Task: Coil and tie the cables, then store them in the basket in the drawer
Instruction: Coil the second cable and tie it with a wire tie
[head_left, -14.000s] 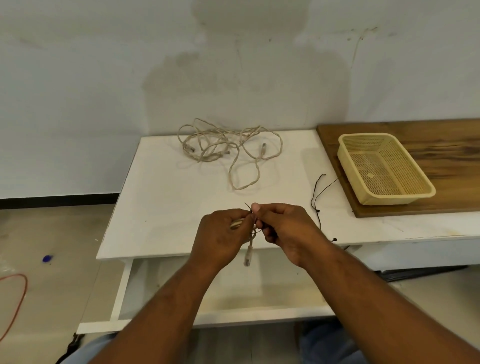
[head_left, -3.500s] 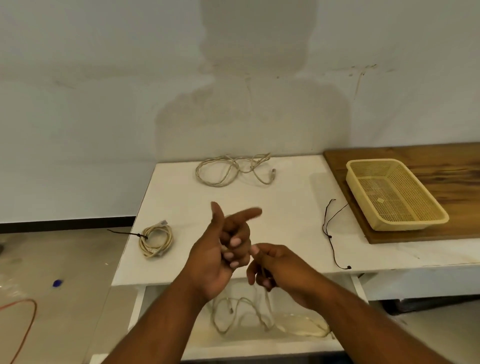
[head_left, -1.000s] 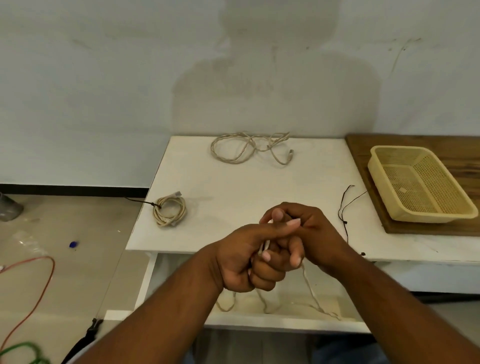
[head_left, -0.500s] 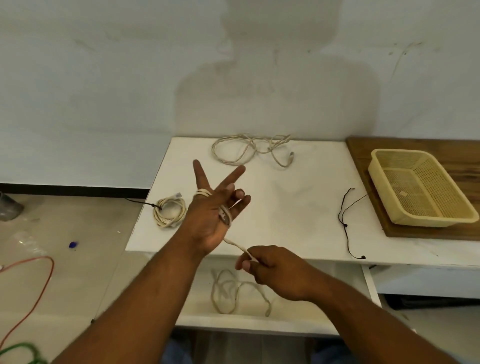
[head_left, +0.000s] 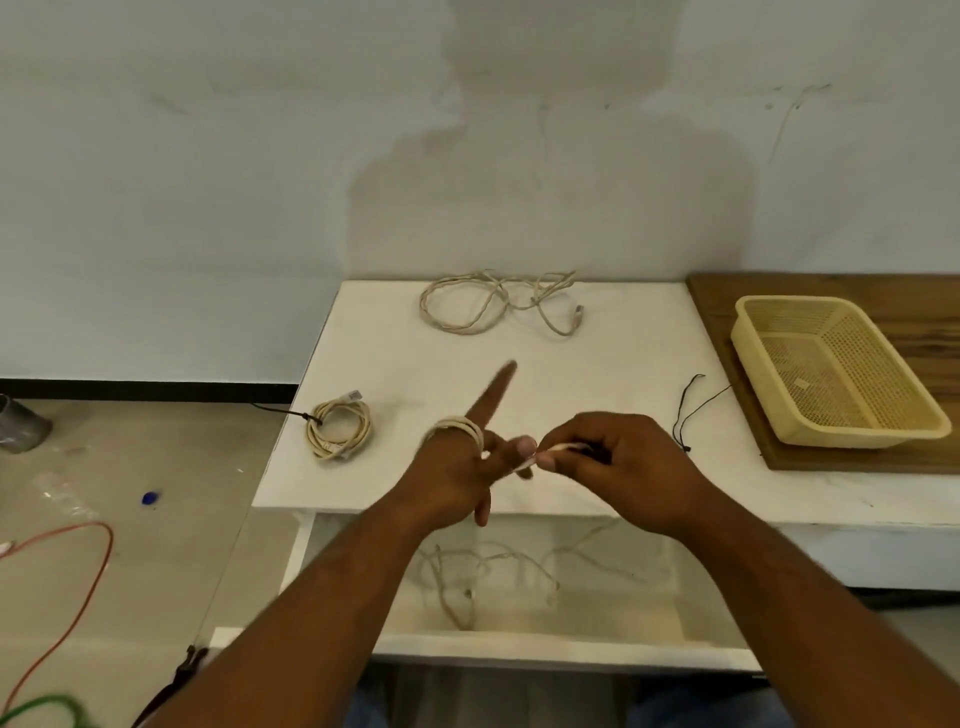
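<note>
A beige cable (head_left: 458, 428) is wound in loops round the spread fingers of my left hand (head_left: 464, 470), whose index finger points up and away. My right hand (head_left: 615, 460) pinches the same cable just right of the left thumb. The cable's loose length (head_left: 488, 564) hangs down into the open drawer (head_left: 519, 642). One coiled cable (head_left: 340, 429), bound with a black tie, lies at the table's left edge. Another loose cable (head_left: 498, 304) lies at the back of the white table (head_left: 597, 364). A yellow basket (head_left: 748, 312) stands empty at the right.
A wooden board (head_left: 841, 460) carries the basket. Thin black ties (head_left: 691, 410) lie on the table between my right hand and the board. On the floor at the left are an orange wire (head_left: 88, 577) and a green one (head_left: 36, 709).
My right hand has risen from below the table edge to beside my left thumb, bringing the cable up with it. My left hand has turned; only its index finger still points up.
</note>
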